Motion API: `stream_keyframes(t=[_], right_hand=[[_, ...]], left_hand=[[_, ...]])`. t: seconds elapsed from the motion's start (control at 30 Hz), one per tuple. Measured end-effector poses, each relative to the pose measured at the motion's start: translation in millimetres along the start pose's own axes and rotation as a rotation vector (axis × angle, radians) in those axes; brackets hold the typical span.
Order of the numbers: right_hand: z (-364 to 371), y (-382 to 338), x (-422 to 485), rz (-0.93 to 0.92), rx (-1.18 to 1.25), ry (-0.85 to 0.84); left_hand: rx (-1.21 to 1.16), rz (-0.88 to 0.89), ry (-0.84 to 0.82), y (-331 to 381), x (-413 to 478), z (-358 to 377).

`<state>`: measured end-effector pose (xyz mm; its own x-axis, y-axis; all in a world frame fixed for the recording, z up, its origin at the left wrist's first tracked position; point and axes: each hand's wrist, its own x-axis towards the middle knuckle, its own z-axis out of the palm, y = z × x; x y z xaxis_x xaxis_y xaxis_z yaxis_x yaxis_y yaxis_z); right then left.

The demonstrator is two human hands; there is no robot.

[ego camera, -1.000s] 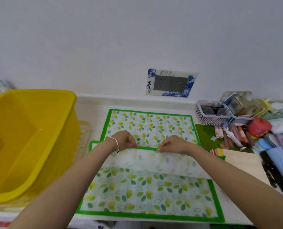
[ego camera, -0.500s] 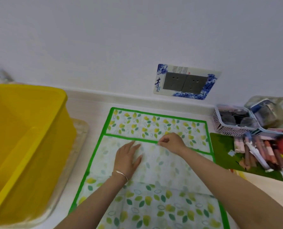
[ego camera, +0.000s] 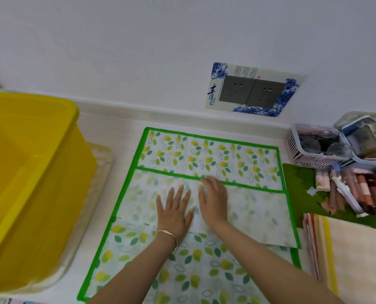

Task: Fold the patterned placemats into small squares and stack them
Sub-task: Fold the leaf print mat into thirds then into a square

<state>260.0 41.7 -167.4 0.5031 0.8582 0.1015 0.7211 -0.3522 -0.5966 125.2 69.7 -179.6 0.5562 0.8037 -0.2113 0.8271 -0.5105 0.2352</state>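
A leaf-patterned placemat with a green border lies flat on the white table near the wall. A second such placemat lies in front of it, folded so its pale underside faces up over the patterned part. My left hand, with a bracelet on the wrist, presses flat on the folded flap with fingers spread. My right hand lies flat beside it, fingertips at the flap's green far edge.
A large yellow plastic tub stands on a clear tray at the left. At the right are a white basket, tubes and small items on a green mat, and a cream board. A wall socket is behind.
Both hands brought the flap's edge down onto the mat, let go of it, and now lie flat on the pale folded part. The view has moved closer and to the left.
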Motion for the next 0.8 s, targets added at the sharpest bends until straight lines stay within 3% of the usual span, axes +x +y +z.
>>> stream_keyframes(t=[0.13, 0.33, 0.8], right_hand=[[19, -13, -31, 0.047, -0.020, -0.012], [19, 5, -42, -0.024, -0.270, -0.101], [-88, 139, -61, 0.211, -0.422, -0.058]], left_hand=[[0.000, -0.025, 0.036, 2, 0, 2], [0.025, -0.022, 0.083, -2, 2, 9], [0.027, 0.012, 0.094, -1, 0, 8]])
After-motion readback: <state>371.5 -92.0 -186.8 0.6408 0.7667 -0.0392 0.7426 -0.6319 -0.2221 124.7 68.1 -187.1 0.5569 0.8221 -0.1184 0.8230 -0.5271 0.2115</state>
